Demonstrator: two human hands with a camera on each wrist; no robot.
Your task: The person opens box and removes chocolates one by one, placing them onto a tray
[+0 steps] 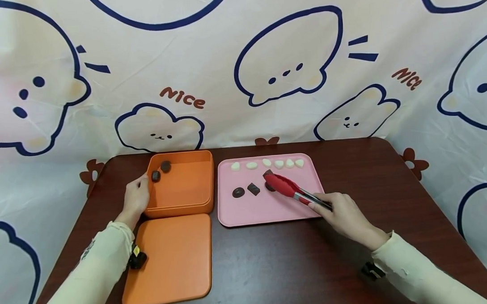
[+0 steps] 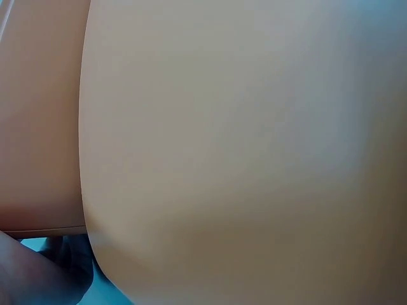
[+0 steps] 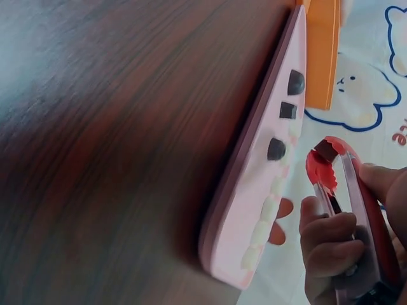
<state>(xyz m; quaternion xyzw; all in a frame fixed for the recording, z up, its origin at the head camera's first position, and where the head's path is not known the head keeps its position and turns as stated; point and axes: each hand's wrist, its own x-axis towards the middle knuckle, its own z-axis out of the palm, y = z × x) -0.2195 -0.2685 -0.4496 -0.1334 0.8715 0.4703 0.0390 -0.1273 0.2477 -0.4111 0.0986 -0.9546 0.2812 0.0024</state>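
My right hand (image 1: pixel 344 213) grips metal tongs with red tips (image 1: pixel 282 185) over the pink tray (image 1: pixel 270 213). A square dark chocolate (image 3: pixel 327 150) is pinched between the tong tips, lifted above the tray in the right wrist view. Below and left of it on the tray lie an oval dark chocolate (image 1: pixel 238 192), a rectangular one (image 1: pixel 253 189) and a round one (image 1: pixel 270 187), partly hidden by the tongs. My left hand (image 1: pixel 136 197) holds the left wall of the orange box (image 1: pixel 184 190). Two dark chocolates (image 1: pixel 165 166) sit in the box's far left corner.
Several white chocolates (image 1: pixel 266 163) line the tray's far edge. An orange lid (image 1: pixel 171 262) lies flat in front of the box, filling most of the left wrist view. Everything stands on a dark brown table (image 1: pixel 279 262), with a cartoon-printed cloth (image 1: pixel 216 50) behind and at both sides.
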